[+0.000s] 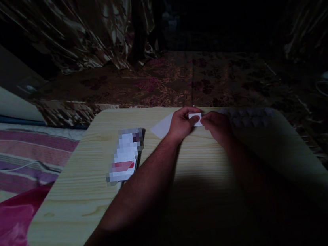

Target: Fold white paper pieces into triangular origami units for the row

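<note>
Near the far edge of the wooden table, both hands meet on a small white piece of paper (194, 116). My left hand (182, 122) grips its left part, with the thumb lying across the front. The fingertips of my right hand (216, 124) pinch its right edge. Behind my left wrist a larger white sheet (162, 126) lies flat, partly covered by the hand. Right of my right hand, several small dark folded-looking pieces (250, 117) stand in rows, dim in shadow.
A phone with a lit, blurred screen (126, 153) lies on the left of the table (79, 189). Beyond the table is a patterned cloth-covered ledge (147, 81) below curtains (104, 22). A striped bed cover (21, 152) and pink cloth (12, 225) are at left.
</note>
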